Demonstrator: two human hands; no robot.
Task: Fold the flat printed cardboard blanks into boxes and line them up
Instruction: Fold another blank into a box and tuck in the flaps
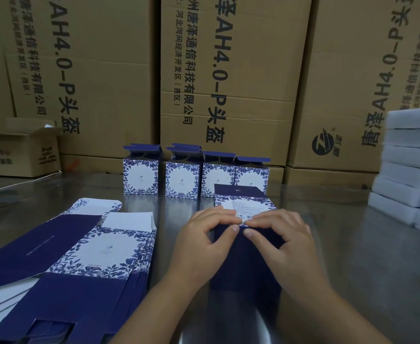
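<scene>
The left hand and right hand both gripped the dark blue flowery cardboard box, thumbs close together at its twelve o'clock edge.

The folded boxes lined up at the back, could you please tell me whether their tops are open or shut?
Open: the folded boxes stand upright with their navy lid flaps raised, not tucked in.

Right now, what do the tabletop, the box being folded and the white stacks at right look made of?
Tabletop: likely stainless steel, glossy; it mirrors the cartons. Box being folded: thin printed cardboard, matte navy, with crisp creases. White stacks: perhaps foam or white card; too blurred to tell.
</scene>
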